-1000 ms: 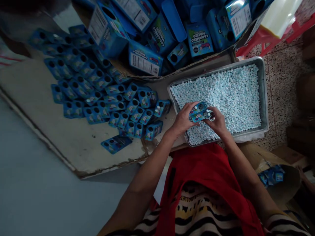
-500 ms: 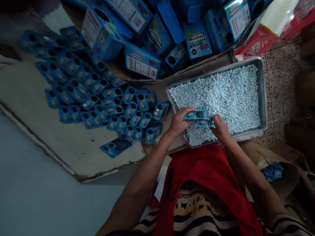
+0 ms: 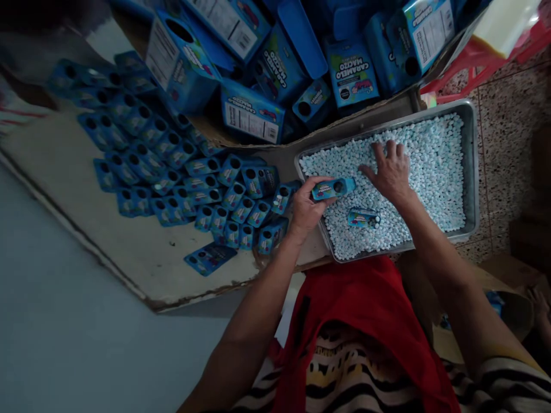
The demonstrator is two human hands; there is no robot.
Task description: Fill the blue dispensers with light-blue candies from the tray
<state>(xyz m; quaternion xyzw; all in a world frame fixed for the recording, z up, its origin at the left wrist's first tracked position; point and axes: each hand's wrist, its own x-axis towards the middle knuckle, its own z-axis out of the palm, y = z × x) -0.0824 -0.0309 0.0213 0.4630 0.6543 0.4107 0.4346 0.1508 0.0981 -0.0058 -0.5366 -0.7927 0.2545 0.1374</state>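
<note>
Small blue box (image 3: 327, 189) held above the left part of the tray (image 3: 472, 172), dark hole toward its right end. Left hand (image 3: 306, 209) has its fingers closed round it. Second box (image 3: 360, 218) now lies on the candies (image 3: 434, 166), nearer the wearer; half a second ago the right hand (image 3: 392, 172) gripped it. That hand has moved farther out over the candies, fingers spread, nothing seen in them; contact unclear. Judgement: handling is down to one box, right hand freed. Left of the tray, more boxes (image 3: 235, 196) crowd the desk (image 3: 129, 252); far side, a cardboard carton (image 3: 357, 123) of larger boxes.
</note>
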